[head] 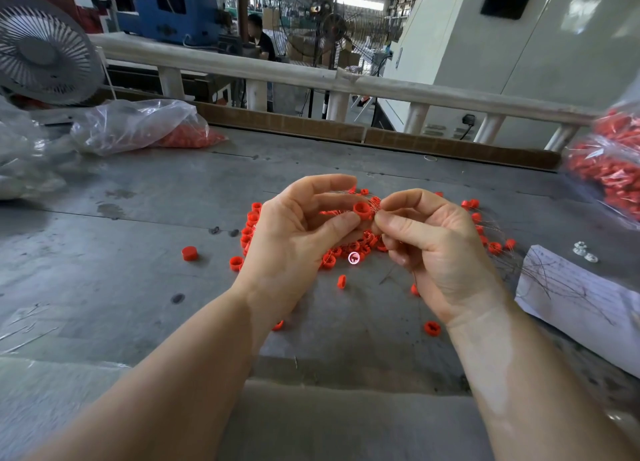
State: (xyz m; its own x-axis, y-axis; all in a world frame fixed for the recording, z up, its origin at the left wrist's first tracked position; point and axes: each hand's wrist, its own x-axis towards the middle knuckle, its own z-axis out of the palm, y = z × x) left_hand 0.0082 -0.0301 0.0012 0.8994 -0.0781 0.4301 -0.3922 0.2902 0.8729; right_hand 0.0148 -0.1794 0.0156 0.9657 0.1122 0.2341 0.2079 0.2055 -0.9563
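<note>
My left hand [298,228] pinches a small red plastic cap [362,210] between thumb and fingers, open end facing me. Right beside it, my right hand [429,242] pinches a thin metal wire [374,211] at the cap's right edge. Both hands hover above a heap of several loose red caps [349,249] on the grey table [138,238]. More thin wires [554,280] trail off to the right under my right hand.
A clear bag of red caps [145,128] lies at the back left, another [609,169] at the right edge. White paper [575,304] with wires lies at the right, with small white parts [585,252] behind it. A fan [45,51] stands far left. A railing [277,72] borders the far side.
</note>
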